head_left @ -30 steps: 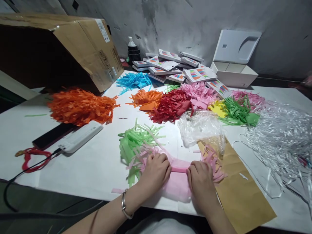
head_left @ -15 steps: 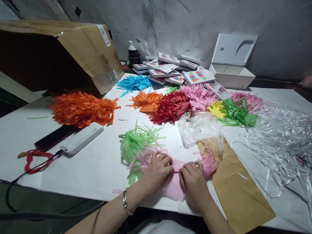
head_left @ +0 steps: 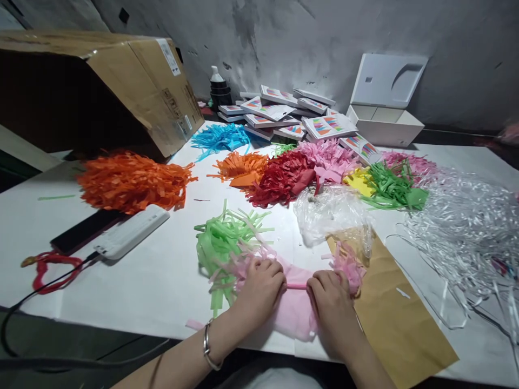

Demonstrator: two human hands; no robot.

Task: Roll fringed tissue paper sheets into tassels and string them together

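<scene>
Pink tissue paper (head_left: 295, 319) lies on the white table in front of me, its middle rolled into a thin tight strip between my hands. My left hand (head_left: 261, 286) is closed on the rolled part from the left, with pink fringe spreading out beyond it. From the right, my right hand (head_left: 330, 297) has its fingers curled over the other end of the roll. Past that hand bunches more pink fringe (head_left: 349, 270). A light green tissue tassel (head_left: 217, 243) lies partly under the pink fringe. My fingertips are partly hidden.
Behind are orange (head_left: 133, 181), red (head_left: 281, 178) and green (head_left: 393, 186) tassels, a clear plastic bag (head_left: 328, 213) and stacked flat boxes (head_left: 265, 111). At right lie brown paper (head_left: 399, 319) and silver streamers (head_left: 466, 227). A white power bank (head_left: 132, 232) and cardboard box (head_left: 150, 92) are left.
My hands have moved apart, the right one shifting rightward. More of the pink paper between them now shows as a narrow, tight roll. The view has shifted slightly.
</scene>
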